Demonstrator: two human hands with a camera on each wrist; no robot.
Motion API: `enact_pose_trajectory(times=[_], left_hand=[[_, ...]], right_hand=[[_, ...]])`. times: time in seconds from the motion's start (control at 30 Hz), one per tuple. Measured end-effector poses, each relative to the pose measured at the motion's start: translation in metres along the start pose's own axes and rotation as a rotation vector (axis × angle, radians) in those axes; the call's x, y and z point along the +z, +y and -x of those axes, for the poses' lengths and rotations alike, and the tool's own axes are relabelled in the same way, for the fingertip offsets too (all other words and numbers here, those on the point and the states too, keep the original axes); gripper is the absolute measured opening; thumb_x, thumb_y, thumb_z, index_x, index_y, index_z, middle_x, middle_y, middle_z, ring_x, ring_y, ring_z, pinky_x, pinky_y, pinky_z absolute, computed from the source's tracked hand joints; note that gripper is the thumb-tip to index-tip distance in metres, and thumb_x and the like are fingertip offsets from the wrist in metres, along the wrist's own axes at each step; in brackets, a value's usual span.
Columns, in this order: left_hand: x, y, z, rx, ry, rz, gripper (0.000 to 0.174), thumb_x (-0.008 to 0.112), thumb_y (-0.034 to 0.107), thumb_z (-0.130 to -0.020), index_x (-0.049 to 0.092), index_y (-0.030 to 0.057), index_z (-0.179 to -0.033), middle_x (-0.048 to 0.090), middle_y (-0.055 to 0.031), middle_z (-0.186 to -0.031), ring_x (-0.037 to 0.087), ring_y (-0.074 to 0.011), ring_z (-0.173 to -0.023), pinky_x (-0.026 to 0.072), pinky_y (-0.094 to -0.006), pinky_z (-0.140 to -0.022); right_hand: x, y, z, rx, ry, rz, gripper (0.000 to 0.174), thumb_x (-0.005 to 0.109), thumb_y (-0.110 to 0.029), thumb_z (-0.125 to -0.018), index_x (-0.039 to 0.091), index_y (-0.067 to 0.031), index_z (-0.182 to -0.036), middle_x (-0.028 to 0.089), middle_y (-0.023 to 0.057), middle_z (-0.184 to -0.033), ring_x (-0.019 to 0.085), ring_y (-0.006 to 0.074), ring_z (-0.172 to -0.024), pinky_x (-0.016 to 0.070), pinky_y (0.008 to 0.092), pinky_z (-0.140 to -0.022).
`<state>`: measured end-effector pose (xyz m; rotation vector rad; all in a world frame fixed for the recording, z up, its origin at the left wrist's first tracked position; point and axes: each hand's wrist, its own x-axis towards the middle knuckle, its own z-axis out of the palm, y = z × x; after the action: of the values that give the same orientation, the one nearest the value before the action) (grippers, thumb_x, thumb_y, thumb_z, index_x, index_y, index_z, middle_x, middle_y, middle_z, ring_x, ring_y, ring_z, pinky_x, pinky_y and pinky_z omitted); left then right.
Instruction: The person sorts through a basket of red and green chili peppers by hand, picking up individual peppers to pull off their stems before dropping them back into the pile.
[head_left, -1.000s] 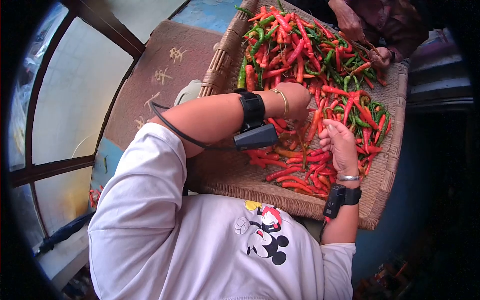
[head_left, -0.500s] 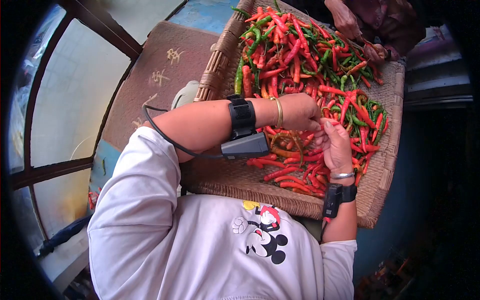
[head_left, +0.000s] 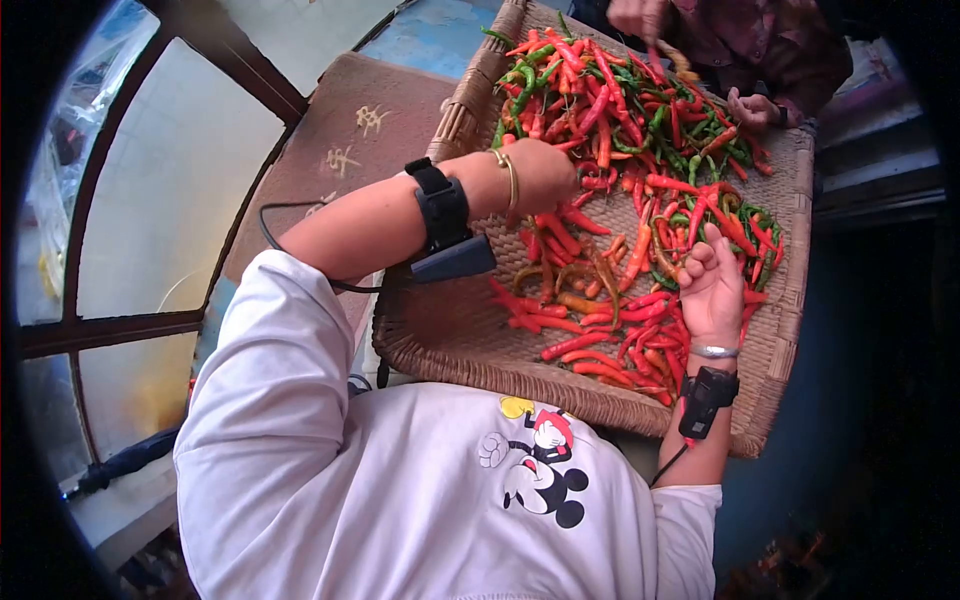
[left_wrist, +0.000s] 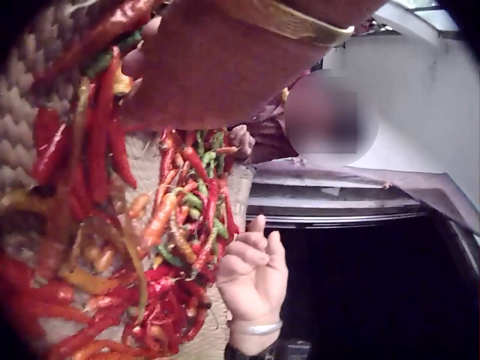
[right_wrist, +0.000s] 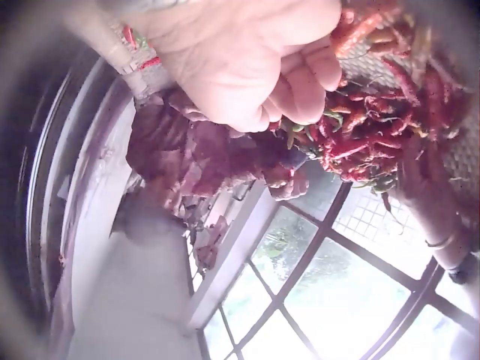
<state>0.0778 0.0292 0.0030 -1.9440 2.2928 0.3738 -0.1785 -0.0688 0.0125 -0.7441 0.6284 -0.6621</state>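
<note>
While the left hand (head_left: 543, 174) hides whether it grips anything and the right hand (head_left: 714, 295) curls loosely, empty, peppers (head_left: 602, 95) between the basket's (head_left: 783, 345) near and far edges are best lifted singly.

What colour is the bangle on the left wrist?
The bangle is gold; it shows best in the head view.
</note>
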Motion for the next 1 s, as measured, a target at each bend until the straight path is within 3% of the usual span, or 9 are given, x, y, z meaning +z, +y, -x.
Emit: enact_pose_trajectory(times=[0.2, 0.43, 0.5, 0.6, 0.67, 0.73, 0.8, 0.83, 1.0], left_hand=[[0.022, 0.015, -0.01, 0.244, 0.176, -0.092, 0.013, 0.054, 0.011, -0.067, 0.061, 0.0103, -0.078, 0.06, -0.0081, -0.079, 0.059, -0.0253, -0.077, 0.0478, -0.0347, -0.064], [0.028, 0.028, -0.017, 0.236, 0.089, -0.201, 0.011, 0.052, 0.011, -0.07, 0.055, 0.0059, -0.079, 0.057, -0.0077, -0.08, 0.059, -0.0239, -0.072, 0.0478, -0.0341, -0.057], [0.029, 0.03, -0.02, 0.189, 0.03, -0.171, 0.016, 0.056, 0.015, -0.07, 0.063, 0.0092, -0.082, 0.061, -0.0079, -0.083, 0.058, -0.0244, -0.08, 0.0474, -0.033, -0.067], [0.024, 0.027, -0.019, 0.168, -0.066, -0.078, 0.017, 0.057, 0.017, -0.069, 0.063, 0.0082, -0.082, 0.061, -0.0086, -0.082, 0.058, -0.0249, -0.08, 0.0471, -0.0337, -0.068], [0.021, 0.028, -0.017, 0.139, -0.058, -0.093, 0.018, 0.057, 0.018, -0.068, 0.063, 0.0081, -0.082, 0.061, -0.0087, -0.082, 0.058, -0.0252, -0.08, 0.0469, -0.034, -0.068], [0.017, 0.028, -0.013, 0.116, -0.055, -0.106, 0.019, 0.058, 0.019, -0.068, 0.063, 0.008, -0.082, 0.061, -0.0089, -0.082, 0.058, -0.0255, -0.08, 0.0468, -0.0343, -0.068], [0.013, 0.028, -0.009, 0.189, -0.043, -0.119, 0.015, 0.056, 0.015, -0.067, 0.06, 0.008, -0.079, 0.06, -0.0085, -0.076, 0.059, -0.0256, -0.073, 0.0478, -0.0358, -0.062], [0.015, 0.027, -0.01, 0.189, -0.037, -0.116, 0.015, 0.056, 0.015, -0.067, 0.06, 0.008, -0.079, 0.06, -0.0085, -0.076, 0.059, -0.0256, -0.073, 0.0478, -0.0358, -0.062], [0.024, 0.021, -0.015, 0.232, 0.018, -0.131, 0.015, 0.056, 0.016, -0.066, 0.06, 0.0081, -0.078, 0.06, -0.009, -0.076, 0.059, -0.026, -0.073, 0.0476, -0.0364, -0.062]], right_hand=[[0.014, 0.013, 0.003, 0.044, 0.015, 0.116, 0.023, 0.048, -0.018, -0.084, 0.05, -0.0029, -0.101, 0.055, 0.0032, -0.067, 0.048, 0.0097, -0.054, 0.039, 0.0224, -0.047], [0.014, 0.024, 0.004, 0.109, -0.025, 0.189, 0.023, 0.049, -0.018, -0.084, 0.05, -0.0023, -0.1, 0.055, 0.0028, -0.067, 0.05, 0.0086, -0.055, 0.0395, 0.0189, -0.046], [0.013, 0.028, 0.003, 0.125, -0.027, 0.214, 0.023, 0.049, -0.019, -0.084, 0.05, -0.0023, -0.1, 0.055, 0.0025, -0.067, 0.05, 0.0083, -0.054, 0.0395, 0.0185, -0.046], [0.014, 0.037, 0.003, 0.105, -0.033, 0.447, 0.022, 0.05, -0.017, -0.083, 0.052, -0.0012, -0.098, 0.055, 0.0022, -0.067, 0.049, 0.0073, -0.053, 0.0396, 0.0179, -0.046], [0.018, 0.043, 0.004, 0.066, -0.044, 0.968, 0.019, 0.052, -0.015, -0.081, 0.055, -0.0003, -0.092, 0.055, 0.0008, -0.065, 0.05, 0.0063, -0.054, 0.039, 0.0174, -0.047], [0.008, 0.052, 0.0, 0.019, -0.086, 1.094, 0.018, 0.057, -0.015, -0.075, 0.057, -0.0005, -0.087, 0.055, 0.0024, -0.062, 0.051, 0.0095, -0.054, 0.04, 0.0207, -0.048], [0.009, 0.055, 0.003, -0.273, -0.156, 1.555, 0.022, 0.062, -0.017, -0.068, 0.058, -0.002, -0.084, 0.054, 0.0058, -0.059, 0.052, 0.0144, -0.054, 0.0418, 0.0252, -0.051], [0.021, 0.049, 0.007, -0.178, -0.149, 1.711, 0.027, 0.064, -0.018, -0.064, 0.057, -0.0037, -0.086, 0.056, 0.0113, -0.064, 0.056, 0.0233, -0.06, 0.0444, 0.0321, -0.057], [0.012, 0.06, 0.009, -0.276, -0.143, 1.954, 0.024, 0.064, -0.017, -0.063, 0.058, -0.0058, -0.083, 0.056, 0.0095, -0.063, 0.056, 0.0227, -0.059, 0.0438, 0.0309, -0.055]])
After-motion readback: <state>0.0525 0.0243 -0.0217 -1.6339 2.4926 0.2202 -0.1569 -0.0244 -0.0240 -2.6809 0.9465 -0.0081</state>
